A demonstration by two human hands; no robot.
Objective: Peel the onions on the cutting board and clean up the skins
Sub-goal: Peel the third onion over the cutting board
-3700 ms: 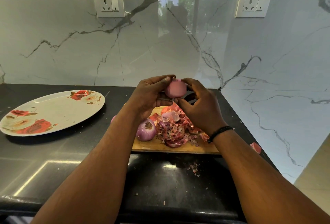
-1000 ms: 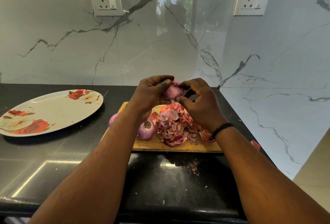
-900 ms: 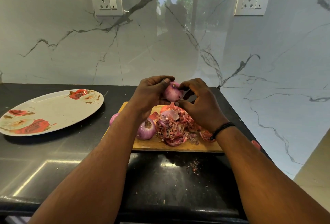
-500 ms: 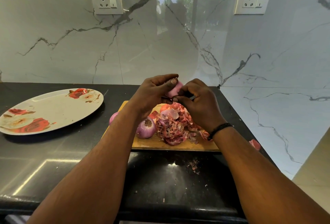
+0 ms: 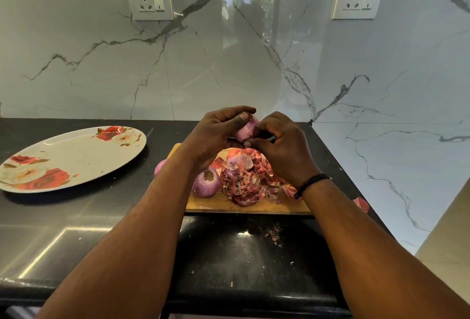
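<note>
Gleaming black countertop (image 5: 76, 229), marble backsplash (image 5: 229, 64)

Pale onion (image 5: 246, 129) aloft — skins (image 5: 250, 181) heaped

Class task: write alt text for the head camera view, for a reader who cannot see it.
Two bare hands hold a pinkish onion above a wooden cutting board: the left hand grips it, the right hand pinches at its skin. On the board lie a heap of skins and another onion; a floral plate sits left on the black counter.
</note>
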